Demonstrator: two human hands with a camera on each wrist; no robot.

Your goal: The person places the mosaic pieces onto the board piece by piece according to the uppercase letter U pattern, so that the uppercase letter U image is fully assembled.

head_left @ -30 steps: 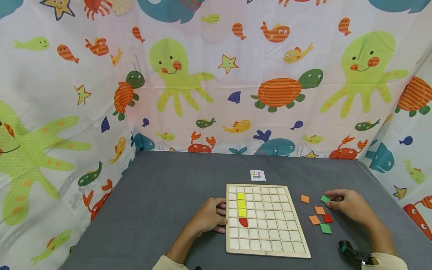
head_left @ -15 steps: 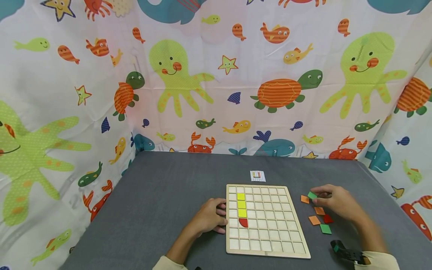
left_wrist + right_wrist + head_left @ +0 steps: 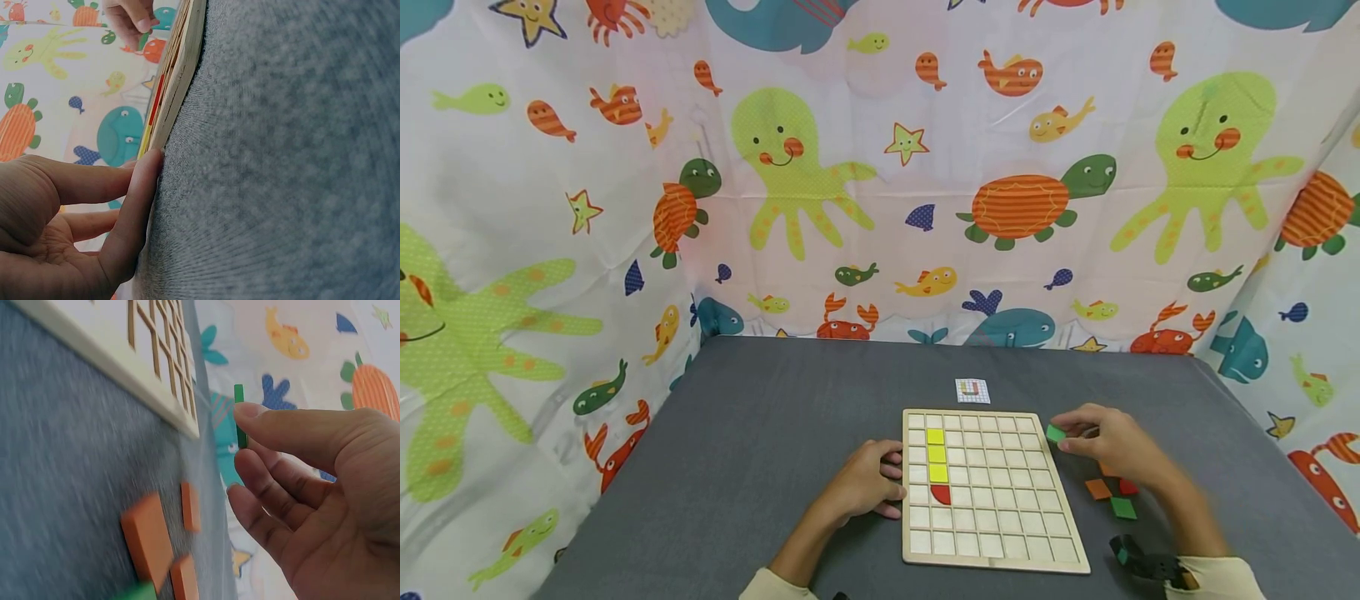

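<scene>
The wooden grid board (image 3: 996, 564) lies flat on the grey table. Three yellow squares (image 3: 937, 454) sit in one column of its cells, with a red quarter-round piece (image 3: 941, 494) just below them. At the board's left edge, my left hand (image 3: 867, 482) touches the side with its fingertips; the left wrist view shows these fingers (image 3: 140, 200) against the wooden edge (image 3: 178, 87). My right hand (image 3: 1112, 442) pinches a green square tile (image 3: 1056, 433) between thumb and fingers, beside the board's upper right edge. In the right wrist view the green tile (image 3: 240, 415) is held edge-on, above the table.
Right of the board lie loose tiles: an orange one (image 3: 1097, 489), a green one (image 3: 1123, 508) and a red one (image 3: 1128, 487), with others partly behind my right hand. A small printed grid card (image 3: 973, 391) lies beyond the board. A patterned sea-animal curtain (image 3: 910, 208) surrounds the table.
My right hand has carried the green tile leftward, from beyond the loose tiles to the board's right edge. My left hand and the board have stayed put.
</scene>
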